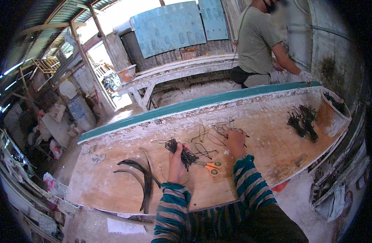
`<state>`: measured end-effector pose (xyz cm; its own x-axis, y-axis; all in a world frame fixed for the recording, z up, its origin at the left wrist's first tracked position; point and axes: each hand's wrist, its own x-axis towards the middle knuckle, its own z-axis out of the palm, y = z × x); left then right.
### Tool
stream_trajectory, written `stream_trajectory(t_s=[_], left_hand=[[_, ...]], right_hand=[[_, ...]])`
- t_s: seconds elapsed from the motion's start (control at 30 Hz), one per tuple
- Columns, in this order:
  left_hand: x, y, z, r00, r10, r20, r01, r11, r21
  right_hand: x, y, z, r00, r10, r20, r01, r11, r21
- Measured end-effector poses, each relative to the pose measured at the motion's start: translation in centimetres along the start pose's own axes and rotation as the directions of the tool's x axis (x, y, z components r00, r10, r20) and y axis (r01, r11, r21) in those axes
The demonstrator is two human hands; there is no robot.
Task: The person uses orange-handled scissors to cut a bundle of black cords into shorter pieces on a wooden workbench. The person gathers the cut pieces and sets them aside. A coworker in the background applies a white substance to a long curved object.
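My left hand (176,165) is closed around a bundle of thin black strands (188,158), looped at the upper end. To its right, the fingers of my right hand (235,142) are closed over loose black wire-like strands (221,128); the fingertips are partly hidden. More thin strands lie scattered between the two hands. Orange-handled scissors (213,167) rest on the wooden tabletop (218,188), their blades partly covered by the bundle. Left of my left hand lie several long, curved black strips (146,184).
A dusty brown bucket (333,121) with black material inside stands at the table's right end, beside a black strand pile (302,122). A green board (169,115) edges the far side. Beyond it, a person (257,44) bends near a whitish bench (182,67).
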<state>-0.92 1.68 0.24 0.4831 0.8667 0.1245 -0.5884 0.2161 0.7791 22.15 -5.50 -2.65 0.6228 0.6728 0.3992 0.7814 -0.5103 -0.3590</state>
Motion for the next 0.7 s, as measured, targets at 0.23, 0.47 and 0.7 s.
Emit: stream_trajectory(t_s=[0.23, 0.47, 0.7], left_hand=[[0.6, -0.4, -1.0, 0.998, -0.056, 0.029, 0.059, 0.990, -0.126], [0.6, -0.3, -1.2, 0.997, -0.075, 0.017, 0.076, 0.989, -0.125], [0.2, -0.3, -0.1, 0.998, -0.048, 0.049, 0.052, 0.996, -0.078]], right_hand=[[0.4, 0.4, 1.4, 0.998, -0.015, -0.062, 0.020, 0.996, 0.082], [0.6, -1.0, 1.3, 0.960, -0.152, -0.235, 0.252, 0.835, 0.489], [-1.3, -5.4, -1.4, 0.859, -0.377, -0.347, 0.512, 0.609, 0.606]])
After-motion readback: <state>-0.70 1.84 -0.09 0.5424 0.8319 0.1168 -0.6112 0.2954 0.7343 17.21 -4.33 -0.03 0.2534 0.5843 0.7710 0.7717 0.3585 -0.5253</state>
